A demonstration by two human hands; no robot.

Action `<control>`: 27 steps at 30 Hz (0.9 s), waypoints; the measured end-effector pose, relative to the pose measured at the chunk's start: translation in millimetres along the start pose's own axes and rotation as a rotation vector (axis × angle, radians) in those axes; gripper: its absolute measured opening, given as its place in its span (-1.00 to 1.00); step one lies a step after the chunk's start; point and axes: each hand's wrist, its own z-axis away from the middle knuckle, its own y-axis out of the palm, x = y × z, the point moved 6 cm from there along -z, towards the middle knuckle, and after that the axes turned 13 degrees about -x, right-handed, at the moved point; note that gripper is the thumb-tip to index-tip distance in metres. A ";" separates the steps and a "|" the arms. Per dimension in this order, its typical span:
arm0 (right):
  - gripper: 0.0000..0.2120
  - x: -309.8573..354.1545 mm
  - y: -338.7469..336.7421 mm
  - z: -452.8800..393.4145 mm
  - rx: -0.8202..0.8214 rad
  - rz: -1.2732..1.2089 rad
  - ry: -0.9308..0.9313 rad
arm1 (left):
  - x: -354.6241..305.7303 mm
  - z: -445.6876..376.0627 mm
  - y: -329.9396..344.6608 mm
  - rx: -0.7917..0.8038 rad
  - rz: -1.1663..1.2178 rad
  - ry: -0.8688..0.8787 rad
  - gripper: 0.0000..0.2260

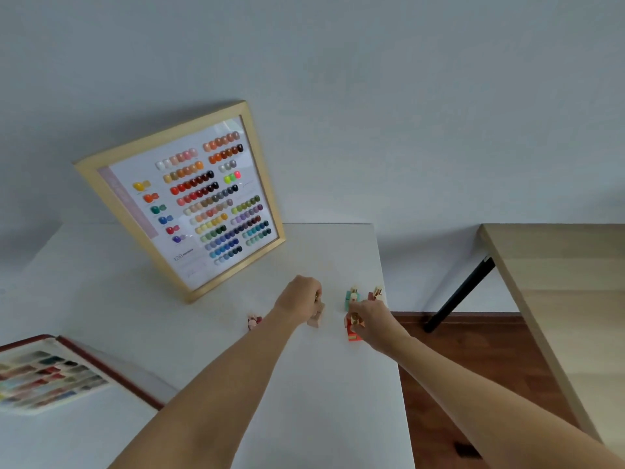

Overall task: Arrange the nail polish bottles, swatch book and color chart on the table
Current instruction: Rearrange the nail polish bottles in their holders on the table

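Near the tabletop's right edge, the left hand pinches a beige bottle; the right hand pinches a red bottle.

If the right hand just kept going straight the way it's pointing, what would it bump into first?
Probably the teal bottle. The right hand, gripping the red bottle, points away and slightly left, and the teal one stands just beyond its fingers. Depth is hard to judge, so it might pass beside it.

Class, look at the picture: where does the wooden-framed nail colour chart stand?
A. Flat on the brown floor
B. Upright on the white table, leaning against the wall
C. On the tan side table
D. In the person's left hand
B: the wooden-framed nail colour chart stands on the white table, tilted back against the wall.
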 end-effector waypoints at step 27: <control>-0.67 -28.4 12.6 18.4 0.056 -0.082 0.016 | -22.0 45.7 29.8 -0.001 0.046 -0.045 -0.75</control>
